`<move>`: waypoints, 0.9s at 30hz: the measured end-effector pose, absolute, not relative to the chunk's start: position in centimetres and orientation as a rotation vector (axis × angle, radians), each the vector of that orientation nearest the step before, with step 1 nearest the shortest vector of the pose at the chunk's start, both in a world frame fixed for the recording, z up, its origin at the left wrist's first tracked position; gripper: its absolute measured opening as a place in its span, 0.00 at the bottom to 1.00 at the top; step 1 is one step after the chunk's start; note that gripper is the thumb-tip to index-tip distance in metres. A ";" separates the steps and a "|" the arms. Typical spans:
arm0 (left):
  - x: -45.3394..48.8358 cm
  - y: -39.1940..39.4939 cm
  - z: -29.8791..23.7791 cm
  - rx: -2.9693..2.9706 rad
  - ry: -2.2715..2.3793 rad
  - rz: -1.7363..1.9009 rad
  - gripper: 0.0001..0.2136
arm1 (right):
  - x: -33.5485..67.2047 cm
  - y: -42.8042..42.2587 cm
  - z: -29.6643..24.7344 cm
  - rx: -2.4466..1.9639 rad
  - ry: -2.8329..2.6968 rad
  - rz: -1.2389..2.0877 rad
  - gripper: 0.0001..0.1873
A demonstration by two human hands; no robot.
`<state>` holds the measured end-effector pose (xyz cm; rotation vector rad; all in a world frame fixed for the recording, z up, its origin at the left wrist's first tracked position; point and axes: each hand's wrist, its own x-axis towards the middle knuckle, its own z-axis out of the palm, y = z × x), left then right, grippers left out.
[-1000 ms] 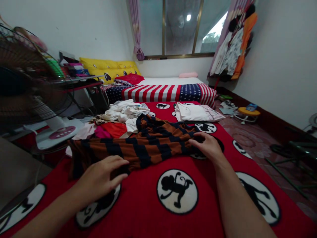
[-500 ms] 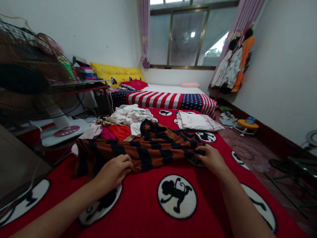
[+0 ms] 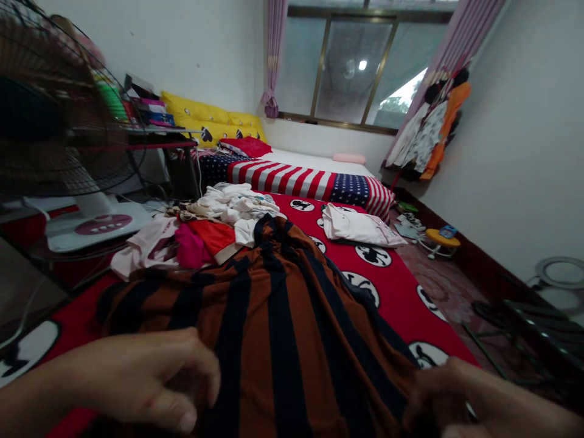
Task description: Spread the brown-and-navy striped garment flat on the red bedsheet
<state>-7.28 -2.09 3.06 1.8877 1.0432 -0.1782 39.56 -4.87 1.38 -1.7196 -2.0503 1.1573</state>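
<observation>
Apparently, spreading and straightening the striped garment (image 3: 255,347) is the step in hand. Nearest, at the lower left, the left hand (image 3: 146,374) is over the cloth, its thumb and curled forefinger apart with a gap between them. The right hand (image 3: 483,401), blurred and cut by the frame, is at the garment's right edge; its fingers bend inward, but whether they pinch any fabric I cannot make out.

Between the hands the brown and navy garment lies across the red printed cover (image 3: 396,292), its stripes running away from the person and its nearest end out of view. It looks broad near the hands, and gathers into a bunched far end. The next move, I judge, calls for a light hold on both side edges, drawn evenly outward so the creases ease.

Beyond the garment's left side sits a heap of loose clothes (image 3: 232,204); well apart, on the right, lies a folded pale garment (image 3: 358,228). Farther off is a bed with a flag-patterned spread (image 3: 283,179), below the window (image 3: 356,67).
</observation>
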 end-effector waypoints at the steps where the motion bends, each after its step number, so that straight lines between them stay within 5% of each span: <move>1: -6.9 -1.3 2.8 1.937 1.111 -0.084 0.13 | 39.2 -3.5 1.5 -1.689 -2.044 1.261 0.21; 7: -6.4 6.4 -0.7 2.369 1.500 0.496 0.13 | 34.4 7.5 -0.3 -1.595 -1.773 1.018 0.21; 13: -7.2 9.9 -2.6 2.318 1.977 0.429 0.13 | 26.3 16.0 -3.5 -1.445 -1.545 0.990 0.15; 19: -6.3 9.1 -2.3 2.202 2.121 0.205 0.19 | 20.4 20.2 -4.5 -1.340 -1.526 0.992 0.45; 24: -7.5 7.5 -2.1 2.256 1.749 0.164 0.11 | 23.5 18.6 -4.0 -1.248 -1.867 1.205 0.18; 27: -9.0 6.5 -1.7 2.359 1.500 0.301 0.12 | 29.8 16.5 -3.3 -1.384 -1.861 1.172 0.15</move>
